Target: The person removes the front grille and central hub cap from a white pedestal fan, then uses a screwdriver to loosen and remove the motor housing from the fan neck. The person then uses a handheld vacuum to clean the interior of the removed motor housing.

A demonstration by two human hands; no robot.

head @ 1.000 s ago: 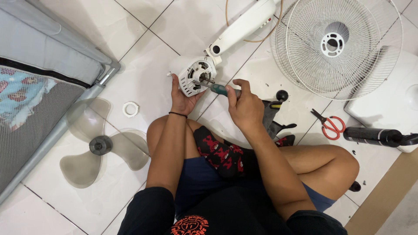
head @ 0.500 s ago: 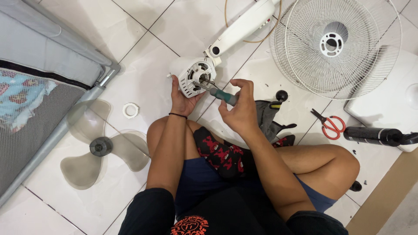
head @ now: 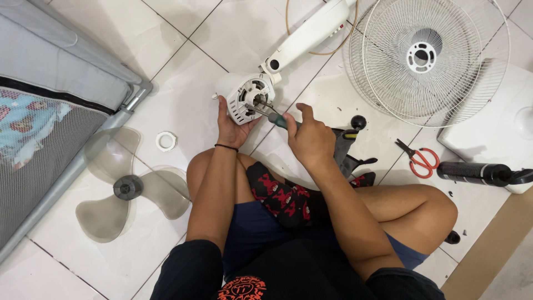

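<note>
A person is sitting cross-legged on the white tiled floor (head: 183, 83) and is working on the motor head (head: 248, 98) of a white fan, which is lying on the floor just beyond the knees. The left hand (head: 232, 129) is gripping the near edge of the motor head and is holding it with its open front turned toward the person. The right hand (head: 311, 139) is closed around the green handle of a screwdriver (head: 272, 116), and the metal tip is reaching into the front of the motor head. The two hands are apart, with the screwdriver between them.

The white fan stand (head: 310, 33) is running from the motor head toward the far right. Beside it, on the far right, a round white wire grille (head: 430, 58) is lying flat on the floor. Near the right side, red-handled scissors (head: 419, 158) are lying next to a black can (head: 477, 173). A small black knob (head: 359, 121) is sitting just beyond the right hand.

On the left, a grey transparent fan blade (head: 129, 186) is lying on the floor, and a small white ring nut (head: 166, 140) is resting between it and the motor head. A grey mesh playpen (head: 50, 122) is standing along the left edge.
</note>
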